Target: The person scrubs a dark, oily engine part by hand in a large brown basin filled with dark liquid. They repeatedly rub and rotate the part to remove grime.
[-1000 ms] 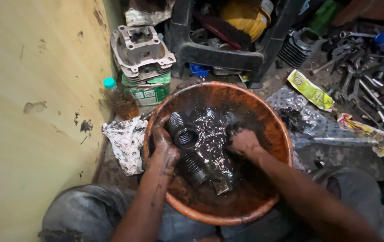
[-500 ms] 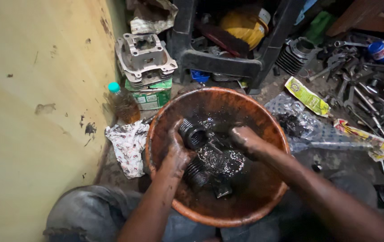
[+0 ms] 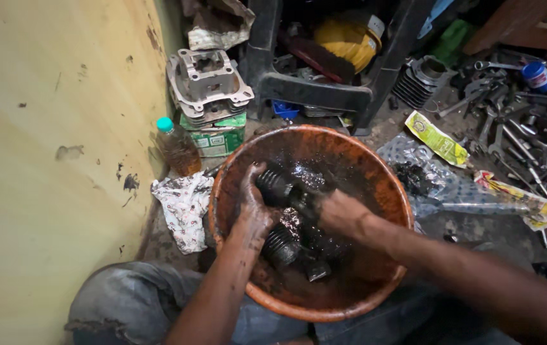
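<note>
Finned engine parts [image 3: 280, 217] lay in black liquid inside the orange basin [image 3: 375, 185].
Our left hand [image 3: 252, 214] gripped one; right hand [image 3: 342, 214] seemingly closed, blurred. We judged slow scrubbing avoided splashes.

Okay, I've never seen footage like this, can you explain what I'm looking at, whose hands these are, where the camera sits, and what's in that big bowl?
The camera is worn on a person's head and looks down, so both arms are the wearer's own. The left hand and right hand are inside a rusty orange basin of dark oily liquid, gripping a black finned engine part; the right hand is blurred. Beside the basin lie a patterned rag, a small bottle with a teal cap, a grey metal engine block on a green box, and scattered wrenches.
</note>
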